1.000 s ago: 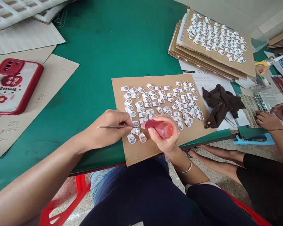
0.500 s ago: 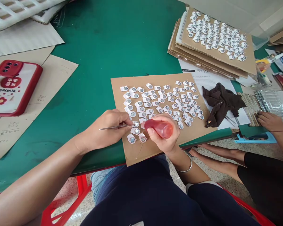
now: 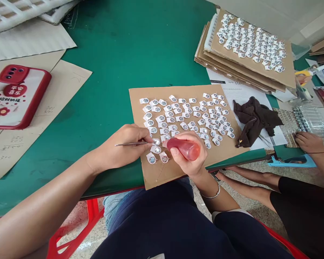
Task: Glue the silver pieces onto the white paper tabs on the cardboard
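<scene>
My left hand pinches a thin metal tool like tweezers, its tip beside one of the small white tagged pieces with round metallic centres. Closed around a soft red squeeze bottle is my right hand. The bottle's nozzle points left, close to the same piece; whether it touches cannot be made out. Both hands rest over a brown cardboard sheet carrying many such pieces in rough rows. Part of the rows is hidden under my right hand.
A red-framed phone lies on papers at the left. Stacked cardboard with more pieces stands at the back right. A dark cloth lies right of my sheet. Another person's hand is at the far right, by beaded rows.
Both hands keep nearly the same pose, tool and bottle still held at the same piece. The whole view has shifted slightly.
</scene>
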`<state>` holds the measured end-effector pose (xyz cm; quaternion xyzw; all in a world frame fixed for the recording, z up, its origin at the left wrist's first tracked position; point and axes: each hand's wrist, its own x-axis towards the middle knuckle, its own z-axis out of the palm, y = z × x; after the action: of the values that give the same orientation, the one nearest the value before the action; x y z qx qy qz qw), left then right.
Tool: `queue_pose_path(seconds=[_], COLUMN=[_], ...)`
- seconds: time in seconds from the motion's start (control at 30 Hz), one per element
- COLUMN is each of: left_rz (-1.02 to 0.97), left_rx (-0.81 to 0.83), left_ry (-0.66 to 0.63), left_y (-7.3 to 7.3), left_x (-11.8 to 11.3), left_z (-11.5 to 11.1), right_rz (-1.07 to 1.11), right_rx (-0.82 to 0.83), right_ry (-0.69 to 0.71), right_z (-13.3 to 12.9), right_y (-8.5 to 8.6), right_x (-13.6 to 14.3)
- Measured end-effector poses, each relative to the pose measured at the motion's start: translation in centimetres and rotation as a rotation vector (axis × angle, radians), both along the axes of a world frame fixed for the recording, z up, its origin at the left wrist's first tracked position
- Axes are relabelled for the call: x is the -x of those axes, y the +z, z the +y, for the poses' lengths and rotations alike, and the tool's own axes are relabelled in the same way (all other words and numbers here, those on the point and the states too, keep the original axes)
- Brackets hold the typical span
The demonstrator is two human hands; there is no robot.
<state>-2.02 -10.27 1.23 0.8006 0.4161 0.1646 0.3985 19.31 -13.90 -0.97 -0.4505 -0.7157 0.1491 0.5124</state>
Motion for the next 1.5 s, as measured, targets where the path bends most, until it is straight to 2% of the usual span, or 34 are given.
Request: queue_pose_path(seconds=[1.5], left_rz=[0.019], left_rx=[0.041], left_ry=[0.023], left_y=[-0.04], left_x=[0.01], left_z=[0.1], right_rz=[0.02], right_rx=[0.036], right_ry=[0.031], right_z=[-0.28], right_y=[-0.05], right_x=[-0.25])
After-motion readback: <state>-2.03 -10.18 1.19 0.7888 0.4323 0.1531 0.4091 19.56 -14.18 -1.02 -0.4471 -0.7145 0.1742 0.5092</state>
